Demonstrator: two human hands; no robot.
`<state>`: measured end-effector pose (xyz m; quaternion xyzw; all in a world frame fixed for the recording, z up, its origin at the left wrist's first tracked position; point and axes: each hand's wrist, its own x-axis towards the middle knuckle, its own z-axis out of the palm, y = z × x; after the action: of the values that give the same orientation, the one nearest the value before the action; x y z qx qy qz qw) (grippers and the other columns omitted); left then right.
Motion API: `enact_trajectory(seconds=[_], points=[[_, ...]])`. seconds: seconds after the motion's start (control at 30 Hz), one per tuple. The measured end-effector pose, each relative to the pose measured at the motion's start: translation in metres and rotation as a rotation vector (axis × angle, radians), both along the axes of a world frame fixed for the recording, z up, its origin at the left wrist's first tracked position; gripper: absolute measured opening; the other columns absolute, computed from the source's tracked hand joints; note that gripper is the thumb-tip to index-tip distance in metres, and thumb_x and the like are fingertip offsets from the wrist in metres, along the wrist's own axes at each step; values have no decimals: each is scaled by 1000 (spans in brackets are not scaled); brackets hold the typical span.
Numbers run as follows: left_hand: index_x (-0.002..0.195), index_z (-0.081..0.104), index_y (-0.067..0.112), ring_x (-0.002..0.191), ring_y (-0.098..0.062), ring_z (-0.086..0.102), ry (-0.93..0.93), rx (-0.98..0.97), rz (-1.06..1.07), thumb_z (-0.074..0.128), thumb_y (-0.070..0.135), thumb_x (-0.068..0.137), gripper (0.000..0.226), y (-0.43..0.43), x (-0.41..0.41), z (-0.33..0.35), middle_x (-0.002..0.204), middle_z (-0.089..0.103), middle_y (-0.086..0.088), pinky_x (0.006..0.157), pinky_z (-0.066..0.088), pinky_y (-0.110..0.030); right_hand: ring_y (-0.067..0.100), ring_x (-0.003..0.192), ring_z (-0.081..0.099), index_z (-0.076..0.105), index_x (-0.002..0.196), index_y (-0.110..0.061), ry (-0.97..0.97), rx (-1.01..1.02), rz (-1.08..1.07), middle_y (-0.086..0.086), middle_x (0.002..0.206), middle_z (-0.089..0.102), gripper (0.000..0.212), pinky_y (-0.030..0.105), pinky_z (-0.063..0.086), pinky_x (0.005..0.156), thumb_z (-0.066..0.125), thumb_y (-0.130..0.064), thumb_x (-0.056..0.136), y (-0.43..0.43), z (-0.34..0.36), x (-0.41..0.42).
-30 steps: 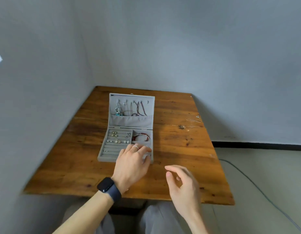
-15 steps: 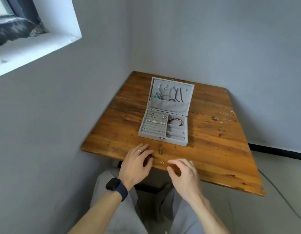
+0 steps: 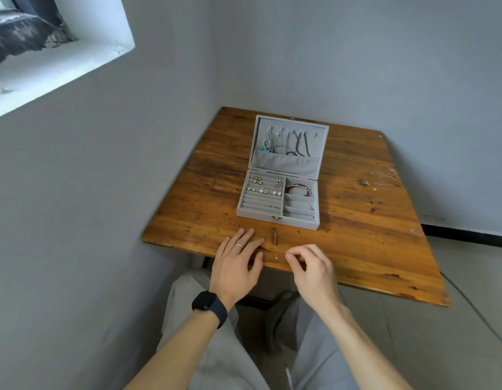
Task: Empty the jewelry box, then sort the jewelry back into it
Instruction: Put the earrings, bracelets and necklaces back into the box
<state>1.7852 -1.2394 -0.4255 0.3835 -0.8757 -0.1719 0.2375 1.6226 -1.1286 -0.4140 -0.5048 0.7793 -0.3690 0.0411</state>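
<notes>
An open grey jewelry box (image 3: pixel 278 218) stands mid-table, lid (image 3: pixel 320 147) upright with necklaces (image 3: pixel 293 143) hanging inside. Its left tray holds several earrings and studs (image 3: pixel 262 190); the right compartments hold a red beaded bracelet (image 3: pixel 299 190) and a thin silver bangle (image 3: pixel 307 204). A tiny stud (image 3: pixel 276 256) lies on the table near the front edge. My left hand (image 3: pixel 238 263), with a ring and a dark watch, rests flat on the table edge, fingers apart. My right hand (image 3: pixel 311 268) hovers right of the stud, thumb and forefinger nearly pinched, holding nothing I can see.
The wooden table (image 3: pixel 370 235) fits into a corner of grey walls, with a dark knot mark (image 3: pixel 274 237) near the front. A window sill (image 3: pixel 55 68) is at upper left. A cable (image 3: pixel 475 308) runs on the floor at right. My knees are under the table's front edge.
My left hand came back from the box's front compartment to the table's near edge. A small stud now lies on the table between my hands. My view has pulled back and swung left.
</notes>
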Motion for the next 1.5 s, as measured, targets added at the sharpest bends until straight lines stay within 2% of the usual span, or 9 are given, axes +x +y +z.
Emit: enact_trajectory(seconds=[0.07,0.17,0.3,0.43,0.67,0.9,1.07,1.17,1.5], points=[[131,62,32,147,-16,31,-11,15,2,50,41,98,36,0,-3,3,149,50,4,122,13,-37,-1,87,59,73,94,-24,-110,-62,-51,-16,94,62,8,6,42,75,69,-18,91,8,0,-8],[118,68,35,142,-19,38,-22,-3,-45,59,46,92,29,2,-6,7,140,57,8,119,23,-43,-3,90,61,73,92,-28,-244,-120,-144,-16,94,65,11,7,45,74,71,-17,90,24,-1,-21],[99,76,32,117,-16,57,-13,-81,-90,70,42,88,16,5,-14,15,118,68,10,105,37,-39,-4,92,62,74,94,-27,-372,-141,-202,-14,97,69,12,5,45,75,72,-16,89,42,0,-35],[92,78,27,103,-14,62,-43,-200,-142,73,30,88,8,3,-27,22,102,72,10,94,45,-36,-2,92,63,75,95,-25,-395,-141,-199,-15,96,70,11,6,46,76,71,-16,90,53,8,-44],[97,75,31,93,-16,59,-77,-268,-243,66,37,93,12,-11,-99,57,98,71,10,82,43,-33,-3,94,62,75,92,-28,-321,-154,-295,-20,95,68,8,7,47,75,71,-21,90,69,16,-88],[105,73,32,98,-20,57,-128,-155,-334,54,47,98,26,-25,-232,80,101,71,5,87,42,-36,3,94,61,73,94,-29,-297,-112,-442,-14,99,68,8,22,51,81,68,-23,93,59,21,-185],[101,73,35,104,-22,57,-142,5,-348,55,47,96,22,-33,-320,73,104,71,4,89,43,-37,5,94,57,71,99,-33,-227,-22,-552,-13,106,64,9,11,39,71,63,-33,95,40,16,-260],[99,73,34,106,-20,58,-156,33,-342,55,46,95,22,-38,-366,62,106,72,8,93,45,-37,7,96,57,71,101,-32,-191,25,-580,-13,106,62,9,13,39,70,63,-33,96,27,8,-301],[107,74,29,112,-21,49,-94,88,-259,56,44,97,25,-62,-463,25,114,62,2,92,42,-36,10,100,57,72,95,-30,-210,-10,-491,-9,102,65,8,26,47,87,64,-27,95,-33,-9,-387]])
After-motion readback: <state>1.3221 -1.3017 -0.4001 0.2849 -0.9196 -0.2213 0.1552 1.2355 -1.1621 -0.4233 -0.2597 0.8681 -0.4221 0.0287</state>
